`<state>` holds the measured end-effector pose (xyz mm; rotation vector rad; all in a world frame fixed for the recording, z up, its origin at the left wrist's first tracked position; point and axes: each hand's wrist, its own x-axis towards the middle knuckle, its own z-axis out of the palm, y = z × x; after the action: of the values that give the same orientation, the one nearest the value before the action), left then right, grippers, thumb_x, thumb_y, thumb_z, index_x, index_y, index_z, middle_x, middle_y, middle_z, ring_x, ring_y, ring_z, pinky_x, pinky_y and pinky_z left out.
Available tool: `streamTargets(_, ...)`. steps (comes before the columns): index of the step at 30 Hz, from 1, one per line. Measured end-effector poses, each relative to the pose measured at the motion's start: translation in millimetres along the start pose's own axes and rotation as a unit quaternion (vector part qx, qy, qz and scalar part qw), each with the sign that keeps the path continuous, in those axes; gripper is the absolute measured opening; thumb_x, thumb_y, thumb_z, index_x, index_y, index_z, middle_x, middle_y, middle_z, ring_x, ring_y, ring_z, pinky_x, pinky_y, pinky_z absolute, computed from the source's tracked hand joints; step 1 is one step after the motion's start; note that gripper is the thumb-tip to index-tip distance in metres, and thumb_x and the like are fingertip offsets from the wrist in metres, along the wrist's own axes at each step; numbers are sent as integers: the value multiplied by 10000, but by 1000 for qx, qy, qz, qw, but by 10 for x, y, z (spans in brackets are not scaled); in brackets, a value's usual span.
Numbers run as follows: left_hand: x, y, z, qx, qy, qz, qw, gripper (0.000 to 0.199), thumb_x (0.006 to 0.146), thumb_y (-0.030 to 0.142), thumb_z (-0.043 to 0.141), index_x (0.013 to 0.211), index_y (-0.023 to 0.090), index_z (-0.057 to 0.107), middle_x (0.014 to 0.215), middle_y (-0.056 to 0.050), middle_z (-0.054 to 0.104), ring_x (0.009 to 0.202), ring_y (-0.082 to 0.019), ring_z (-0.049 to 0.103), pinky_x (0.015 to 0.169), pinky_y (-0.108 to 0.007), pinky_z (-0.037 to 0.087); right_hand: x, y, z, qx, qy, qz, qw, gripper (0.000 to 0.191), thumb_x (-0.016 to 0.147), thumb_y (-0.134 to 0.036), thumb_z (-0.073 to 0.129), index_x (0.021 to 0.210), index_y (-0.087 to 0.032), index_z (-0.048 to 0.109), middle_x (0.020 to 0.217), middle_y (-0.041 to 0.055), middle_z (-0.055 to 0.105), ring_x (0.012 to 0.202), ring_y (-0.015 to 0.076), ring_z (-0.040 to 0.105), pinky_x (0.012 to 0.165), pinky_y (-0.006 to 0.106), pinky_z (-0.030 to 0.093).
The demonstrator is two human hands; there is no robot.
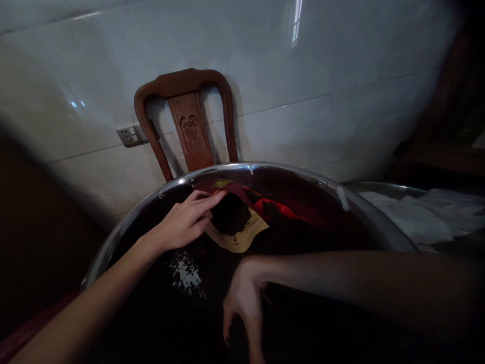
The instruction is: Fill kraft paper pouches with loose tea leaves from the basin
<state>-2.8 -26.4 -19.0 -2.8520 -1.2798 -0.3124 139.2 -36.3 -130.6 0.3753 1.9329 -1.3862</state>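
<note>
My left hand [189, 220] grips the upper edge of a paper pouch [242, 237]. The pouch lies tilted with its mouth spread, a tan panel below and a maroon side with a gold mark above. Dark crumbly material shows inside it. Lower down, my right hand [244, 298] points downward over a dark mass of loose bits [166, 313], its thumb and a finger apart and nothing visible between them. Some of its fingertips are lost in shadow. All this sits within a large round metal basin [113, 237]. Pale bottom or glare shows through the bits near my left wrist.
Bright red packaging [275, 207] lies beside the pouch. Behind the basin stands a carved wooden chair [191, 126] against a tiled wall [288, 91] with a socket [129, 136]. White plastic sheeting [428, 212] rests in another metal-rimmed container at right.
</note>
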Motion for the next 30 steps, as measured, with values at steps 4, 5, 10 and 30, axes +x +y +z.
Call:
streamTargets(4,-3,-23,11,8,-2,3,1000,696,841,150,378,1472,328,146,1441,1,388,1268,-221,355,852,-366,502,49,-19,-18,-12,11,-10,1000,351,331,65,748,565,-170,632,545,-123,564,560,71,568,524,138,434)
streamTargets(5,-1,-22,9,9,-1,2,1000,694,841,150,379,1472,327,150,1440,2,391,1266,-222,359,846,-365,505,62,-19,-25,-13,9,-11,1000,338,350,26,766,593,-178,650,563,-119,581,589,81,584,538,144,441)
streamTargets(10,5,-6,-2,8,7,1,1000,683,838,145,378,1469,312,177,1438,-3,397,1256,-221,375,832,-355,510,90,-19,-41,-5,-2,-17,1000,330,384,-2,757,645,-182,666,613,-119,615,633,93,604,586,150,460)
streamTargets(30,8,4,-21,3,4,1,1000,610,866,161,356,1453,287,251,1374,-74,442,1251,-258,395,874,-423,481,-1124,-534,-105,-14,106,-157,982,359,587,-236,766,911,-181,622,885,-62,650,946,126,607,900,214,457)
